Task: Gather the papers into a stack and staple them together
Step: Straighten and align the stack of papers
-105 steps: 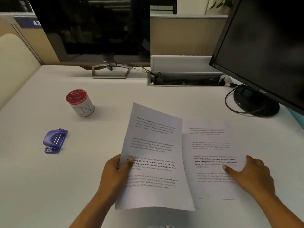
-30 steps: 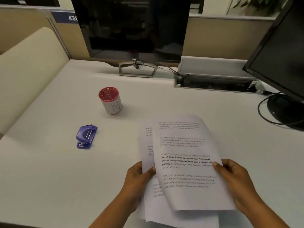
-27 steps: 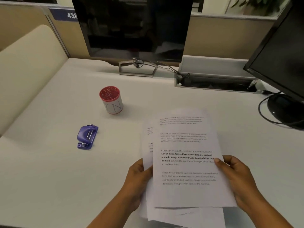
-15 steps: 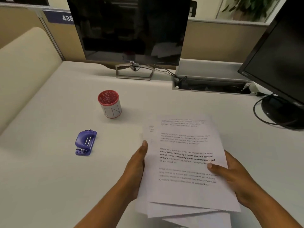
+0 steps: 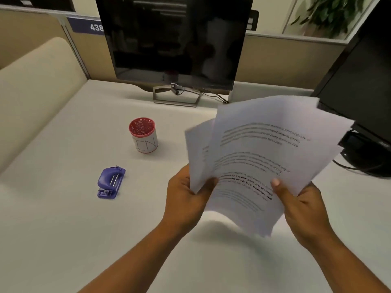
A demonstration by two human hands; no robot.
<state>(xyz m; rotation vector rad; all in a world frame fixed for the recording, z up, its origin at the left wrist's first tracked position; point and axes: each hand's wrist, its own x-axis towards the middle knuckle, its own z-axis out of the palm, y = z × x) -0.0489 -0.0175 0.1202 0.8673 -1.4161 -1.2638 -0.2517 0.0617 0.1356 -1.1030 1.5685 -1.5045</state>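
Half a second before, the papers (image 5: 262,157) had lain nearly flat and low over the desk; now they were lifted clear of it and tipped up and away to the right, their top edges fanned out unevenly and the print smeared by motion. The left hand (image 5: 186,199) had its fingers curled shut around the sheets' lower left edge, the thumb pressed on the front page. The right hand (image 5: 304,208) pinched the lower right side, its thumb flat on the printed text and the other fingers hidden behind the paper. The bottom of the front sheet bowed outward between the two hands. At least two sheets showed at the left side, not yet squared up.

To the left of the hands, well apart from them, the purple stapler (image 5: 111,182) lay untouched on the white desk (image 5: 63,229). Beyond it stood a small white cup (image 5: 143,135) with a red top. A dark monitor (image 5: 175,41) stood at the back of the desk, and a second black monitor (image 5: 364,81) rose at the right, partly behind the raised papers.
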